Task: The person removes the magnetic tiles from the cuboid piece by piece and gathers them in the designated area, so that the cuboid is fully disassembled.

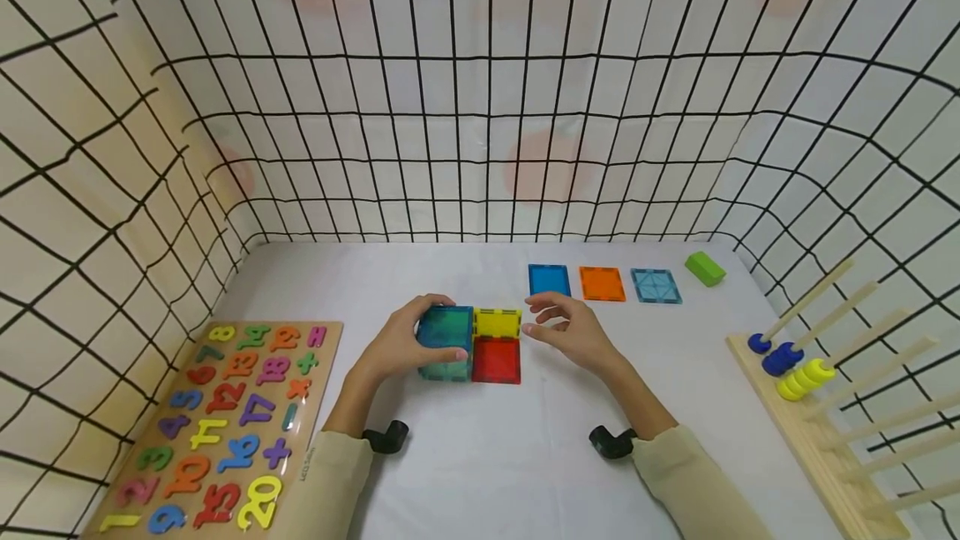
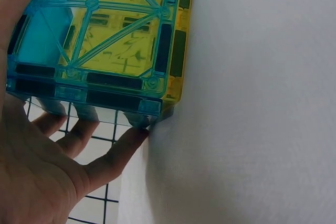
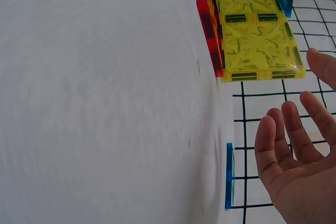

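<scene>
My left hand grips a cube of translucent magnetic tiles, thumb along its near side and fingers round the far left. The cube has a blue top and teal sides. Against its right side stands a yellow magnetic tile, with a red tile lying in front. In the left wrist view, the cube's ribbed teal tile shows yellow through it. My right hand holds nothing, fingers loosely bent and apart, just right of the yellow tile. In the right wrist view its fingertips point toward the yellow tile.
Behind lie a blue tile, an orange tile, a pale blue tile and a green block. A number puzzle board is at left, a wooden peg stand at right. Black wire mesh surrounds the table.
</scene>
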The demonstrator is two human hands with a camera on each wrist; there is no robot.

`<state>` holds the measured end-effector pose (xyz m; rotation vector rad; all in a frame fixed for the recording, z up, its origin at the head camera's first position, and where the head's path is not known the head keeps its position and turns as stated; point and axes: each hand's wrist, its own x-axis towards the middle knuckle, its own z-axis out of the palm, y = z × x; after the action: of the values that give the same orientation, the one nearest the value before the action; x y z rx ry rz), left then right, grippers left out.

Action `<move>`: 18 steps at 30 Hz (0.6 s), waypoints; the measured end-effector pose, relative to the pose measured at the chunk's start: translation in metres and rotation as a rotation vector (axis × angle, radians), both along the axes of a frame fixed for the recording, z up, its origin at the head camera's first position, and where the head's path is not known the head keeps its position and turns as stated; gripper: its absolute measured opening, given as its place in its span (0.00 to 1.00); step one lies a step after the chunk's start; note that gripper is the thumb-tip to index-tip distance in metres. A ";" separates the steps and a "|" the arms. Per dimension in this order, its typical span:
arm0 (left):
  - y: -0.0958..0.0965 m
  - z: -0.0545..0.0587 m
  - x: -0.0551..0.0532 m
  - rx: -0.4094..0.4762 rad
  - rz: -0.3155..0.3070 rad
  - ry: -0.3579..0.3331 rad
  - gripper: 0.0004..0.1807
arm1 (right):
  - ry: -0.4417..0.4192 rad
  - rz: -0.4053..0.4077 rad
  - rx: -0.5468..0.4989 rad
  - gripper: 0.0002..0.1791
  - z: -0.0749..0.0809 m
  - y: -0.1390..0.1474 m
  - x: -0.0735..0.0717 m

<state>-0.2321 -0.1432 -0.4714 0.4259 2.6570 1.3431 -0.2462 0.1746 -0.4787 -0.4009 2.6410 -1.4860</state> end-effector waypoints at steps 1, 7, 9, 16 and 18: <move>0.001 0.000 0.000 -0.001 -0.002 -0.002 0.44 | 0.000 0.001 -0.001 0.29 -0.001 -0.001 0.000; 0.002 0.000 0.001 -0.010 -0.009 -0.005 0.45 | -0.006 0.003 -0.028 0.27 -0.002 -0.006 0.001; 0.002 0.001 0.001 -0.011 -0.008 -0.003 0.45 | 0.000 0.008 -0.035 0.26 -0.002 -0.009 0.000; 0.001 0.000 0.000 -0.006 -0.006 -0.013 0.45 | 0.026 0.035 -0.053 0.24 -0.004 -0.022 -0.002; 0.000 -0.001 -0.001 -0.007 -0.007 -0.016 0.45 | 0.019 0.037 -0.057 0.23 -0.004 -0.027 -0.003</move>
<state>-0.2326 -0.1428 -0.4726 0.4210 2.6439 1.3296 -0.2490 0.1479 -0.4828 -0.4680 2.5952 -1.5569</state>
